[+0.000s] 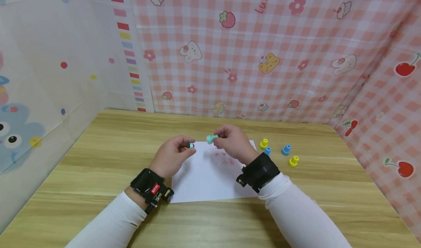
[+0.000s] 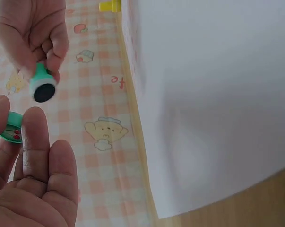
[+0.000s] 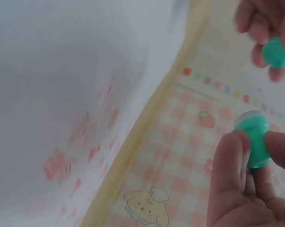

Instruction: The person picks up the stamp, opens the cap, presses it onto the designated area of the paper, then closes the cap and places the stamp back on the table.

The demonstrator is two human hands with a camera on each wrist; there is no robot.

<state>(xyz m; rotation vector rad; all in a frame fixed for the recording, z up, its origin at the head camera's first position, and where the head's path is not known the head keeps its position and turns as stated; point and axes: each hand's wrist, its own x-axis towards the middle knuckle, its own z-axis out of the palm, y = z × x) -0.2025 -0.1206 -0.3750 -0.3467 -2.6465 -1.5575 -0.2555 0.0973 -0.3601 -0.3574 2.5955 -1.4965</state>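
Above the paper, my right hand (image 1: 235, 142) pinches a green toy stamp (image 1: 211, 138) by its handle. Its round dark stamping face (image 2: 44, 92) shows in the left wrist view, ringed by a whitish collar. My left hand (image 1: 171, 155) holds a small green cap (image 2: 11, 126) between thumb and fingers, with a red cherry picture on its inside. A gap separates cap and stamp. Beneath both hands lies a white sheet of paper (image 1: 204, 182), with several small red prints (image 3: 55, 165) near its far right part, partly hidden by my right hand in the head view.
Right of the paper stand two yellow stamps (image 1: 294, 161) and two blue stamps (image 1: 286, 150), one blue one partly behind my right wrist. The wooden table (image 1: 115, 156) meets a pink checked cloth (image 1: 204, 72) at the back, with patterned cloth on both sides.
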